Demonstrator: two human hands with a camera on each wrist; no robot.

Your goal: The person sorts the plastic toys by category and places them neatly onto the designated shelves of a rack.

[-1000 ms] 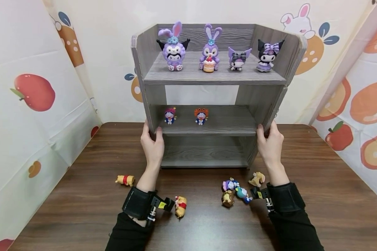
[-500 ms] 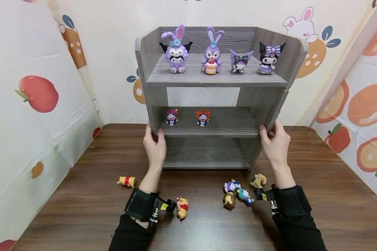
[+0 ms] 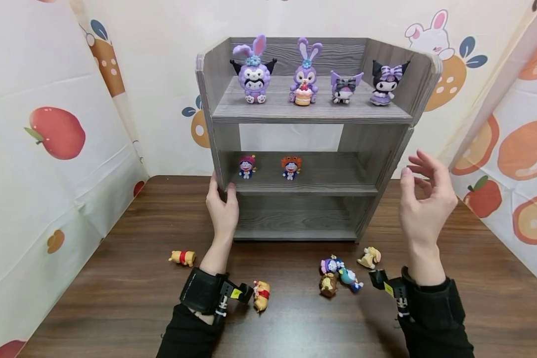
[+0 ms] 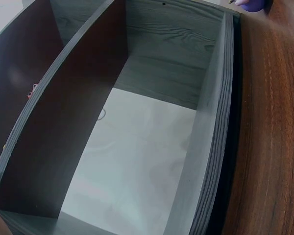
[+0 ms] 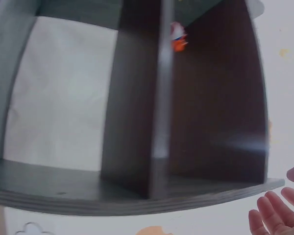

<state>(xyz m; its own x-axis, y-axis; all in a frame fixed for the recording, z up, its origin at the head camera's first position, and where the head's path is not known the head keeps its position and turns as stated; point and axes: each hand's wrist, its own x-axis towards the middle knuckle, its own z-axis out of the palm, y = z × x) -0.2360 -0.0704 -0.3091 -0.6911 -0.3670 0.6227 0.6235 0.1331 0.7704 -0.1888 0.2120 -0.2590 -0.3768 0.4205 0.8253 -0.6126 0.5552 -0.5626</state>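
A grey wood-grain shelf unit [image 3: 309, 118] stands on the brown table. At its left side panel, my left hand [image 3: 223, 213] grips the edge, thumb on the front. My right hand [image 3: 428, 206] is raised in the air to the right of the unit, apart from it, fingers loosely bent and holding nothing. In the right wrist view, fingers [image 5: 279, 213] show beyond the side panel. Several purple figurines stand on the top tier, among them a bunny-eared one with a cake [image 3: 303, 82]. The middle tier bears a pink-hatted figurine [image 3: 246, 167] and a crab-hatted one [image 3: 291, 168].
Yellow bear figurines in red lie at the left [image 3: 182, 257] and front middle [image 3: 261, 296]. Near the right forearm lie a brown figurine [image 3: 327, 285], a blue-green one [image 3: 350, 279], a purple one [image 3: 328, 265] and a tan one [image 3: 369, 257]. Fruit-printed cloth [image 3: 55, 199] surrounds the table.
My right hand has let go of the unit's right side panel and moved right and up, its fingers loosened. The left hand keeps its grip on the left side.
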